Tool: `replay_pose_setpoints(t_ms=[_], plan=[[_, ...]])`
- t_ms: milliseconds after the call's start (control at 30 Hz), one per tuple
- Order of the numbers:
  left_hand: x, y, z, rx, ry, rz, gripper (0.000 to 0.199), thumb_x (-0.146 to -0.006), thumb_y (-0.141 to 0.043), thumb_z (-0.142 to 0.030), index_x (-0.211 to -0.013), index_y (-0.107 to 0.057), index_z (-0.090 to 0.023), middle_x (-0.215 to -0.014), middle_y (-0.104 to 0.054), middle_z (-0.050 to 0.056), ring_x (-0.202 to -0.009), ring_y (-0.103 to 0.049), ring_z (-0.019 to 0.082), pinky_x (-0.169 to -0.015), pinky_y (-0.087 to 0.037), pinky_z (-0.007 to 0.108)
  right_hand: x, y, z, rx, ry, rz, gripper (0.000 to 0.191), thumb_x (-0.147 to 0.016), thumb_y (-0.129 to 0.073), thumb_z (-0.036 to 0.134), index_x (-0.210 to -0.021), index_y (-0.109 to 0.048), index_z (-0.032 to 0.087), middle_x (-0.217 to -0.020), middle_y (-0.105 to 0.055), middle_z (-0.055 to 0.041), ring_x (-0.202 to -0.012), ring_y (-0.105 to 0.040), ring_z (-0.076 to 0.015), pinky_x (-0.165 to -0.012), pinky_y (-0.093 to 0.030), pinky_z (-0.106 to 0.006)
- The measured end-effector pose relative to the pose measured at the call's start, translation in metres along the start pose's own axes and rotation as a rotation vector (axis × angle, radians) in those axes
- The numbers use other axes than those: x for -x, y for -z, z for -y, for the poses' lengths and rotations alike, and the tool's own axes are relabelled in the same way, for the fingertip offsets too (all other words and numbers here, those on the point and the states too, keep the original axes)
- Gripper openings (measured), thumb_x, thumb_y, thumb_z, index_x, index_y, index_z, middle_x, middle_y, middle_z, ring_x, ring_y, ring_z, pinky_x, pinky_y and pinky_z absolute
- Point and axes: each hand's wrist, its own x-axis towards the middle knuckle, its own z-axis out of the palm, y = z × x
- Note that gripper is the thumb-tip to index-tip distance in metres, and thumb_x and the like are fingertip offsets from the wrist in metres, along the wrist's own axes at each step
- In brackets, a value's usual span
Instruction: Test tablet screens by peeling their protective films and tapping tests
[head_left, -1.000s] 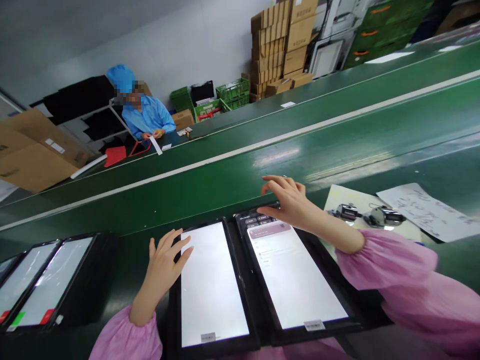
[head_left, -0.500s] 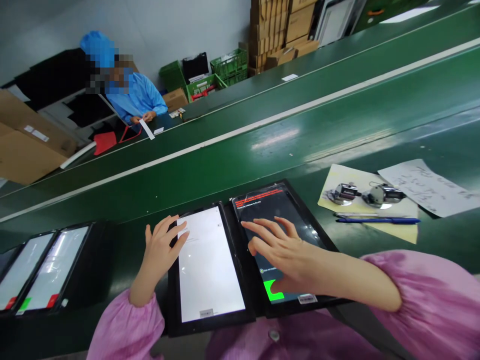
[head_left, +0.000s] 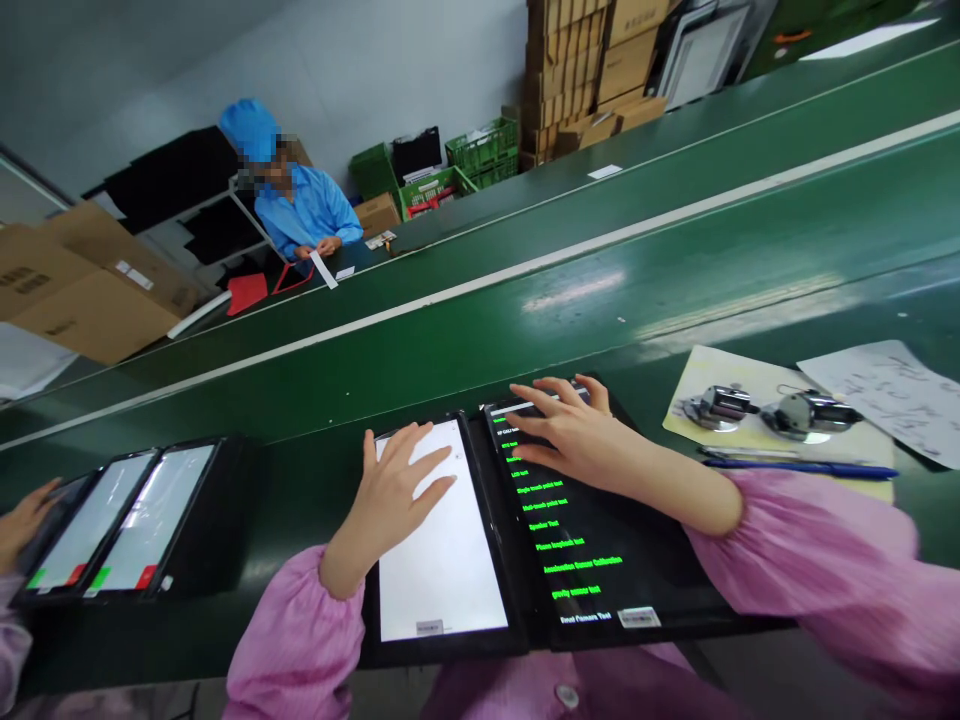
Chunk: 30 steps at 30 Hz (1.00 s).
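Two black-framed tablets lie side by side on the green bench. Over the upper part of the white-screened tablet point(head_left: 442, 570) is my left hand point(head_left: 397, 490), fingers spread and holding nothing. My right hand point(head_left: 566, 430) is over the top of the dark-screened tablet point(head_left: 592, 545), its fingers apart and empty. Green lines of text fill that dark screen. Whether any fingertip touches the glass is hard to tell.
Tablets point(head_left: 142, 520) stand at the left, with another person's hand point(head_left: 26, 520) beside them. Metal clickers point(head_left: 810, 412), pens point(head_left: 810, 466) and papers point(head_left: 892, 395) lie at the right. Across the bench, a person in blue point(head_left: 307, 210) holds a white strip.
The dark screen has changed from red text and a green box to a green list. My right hand has moved up, and my left hand reaches further over its tablet. Another person's hand has appeared at left.
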Motion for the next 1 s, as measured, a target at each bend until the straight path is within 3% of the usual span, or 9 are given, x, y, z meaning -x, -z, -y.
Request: replay_pose_setpoints(t_ms=[100,167,300,433,633,800,1000], plan=[[-0.002,-0.006,-0.006,0.035,-0.043,0.037,0.033,-0.108,-0.054,-0.041,-0.137,-0.069,-0.034,-0.158,-0.058,0.013,-0.147,-0.053,0.038,-0.117,-0.021,0.09,0.017,0.008,0.003,-0.042,0.103,0.004,0.018,-0.102,-0.071,0.046,-0.109,-0.082,0.034,-0.153,-0.06,-0.0071,-0.136,-0.053,-0.0426,-0.109,-0.035,-0.075],[-0.001,-0.009,-0.005,0.044,-0.039,0.038,0.033,-0.108,-0.056,-0.041,-0.137,-0.069,-0.034,-0.159,-0.057,0.013,-0.149,-0.052,0.038,-0.118,-0.019,0.09,0.021,0.011,0.002,-0.038,0.098,-0.035,0.016,-0.103,-0.071,0.042,-0.11,-0.082,0.035,-0.151,-0.061,-0.0072,-0.134,-0.055,-0.041,-0.109,-0.035,-0.074],[0.006,-0.007,0.0,0.072,0.006,-0.034,0.036,-0.108,-0.055,-0.038,-0.143,-0.063,-0.031,-0.157,-0.059,0.013,-0.147,-0.054,0.036,-0.122,-0.018,0.085,0.013,0.008,-0.003,0.019,0.008,-0.095,0.018,-0.103,-0.069,0.031,-0.117,-0.08,0.032,-0.151,-0.06,-0.0124,-0.131,-0.056,-0.041,-0.108,-0.034,-0.077],[0.02,-0.003,0.007,0.083,0.033,-0.115,0.032,-0.108,-0.056,-0.035,-0.138,-0.063,-0.031,-0.149,-0.066,0.011,-0.141,-0.06,0.034,-0.122,-0.021,0.085,0.002,0.002,-0.005,0.028,-0.014,-0.063,0.017,-0.102,-0.072,0.033,-0.115,-0.081,0.033,-0.153,-0.059,-0.0119,-0.133,-0.056,-0.0418,-0.108,-0.035,-0.078],[0.047,-0.006,0.011,0.094,0.101,-0.114,0.034,-0.106,-0.058,-0.031,-0.14,-0.062,-0.033,-0.148,-0.067,0.011,-0.14,-0.061,0.031,-0.125,-0.021,0.081,-0.002,-0.01,-0.011,0.026,0.009,-0.094,0.012,-0.097,-0.077,0.031,-0.105,-0.083,0.037,-0.144,-0.066,-0.01,-0.127,-0.061,-0.0413,-0.104,-0.038,-0.078],[0.06,-0.015,0.009,0.145,0.184,-0.064,0.034,-0.105,-0.058,-0.031,-0.138,-0.065,-0.032,-0.149,-0.066,0.011,-0.142,-0.06,0.031,-0.125,-0.023,0.081,-0.004,-0.029,-0.025,0.024,0.091,-0.178,0.022,-0.102,-0.061,0.033,-0.103,-0.082,0.038,-0.134,-0.071,-0.0088,-0.117,-0.065,-0.0409,-0.097,-0.041,-0.078],[0.052,-0.016,0.019,0.311,0.304,-0.099,0.033,-0.104,-0.06,-0.034,-0.136,-0.068,-0.033,-0.152,-0.063,0.011,-0.145,-0.057,0.032,-0.128,-0.015,0.08,-0.006,-0.034,-0.03,0.005,0.145,-0.246,0.033,-0.105,-0.049,0.038,-0.101,-0.081,0.037,-0.137,-0.07,-0.0073,-0.121,-0.064,-0.0423,-0.096,-0.044,-0.075]])
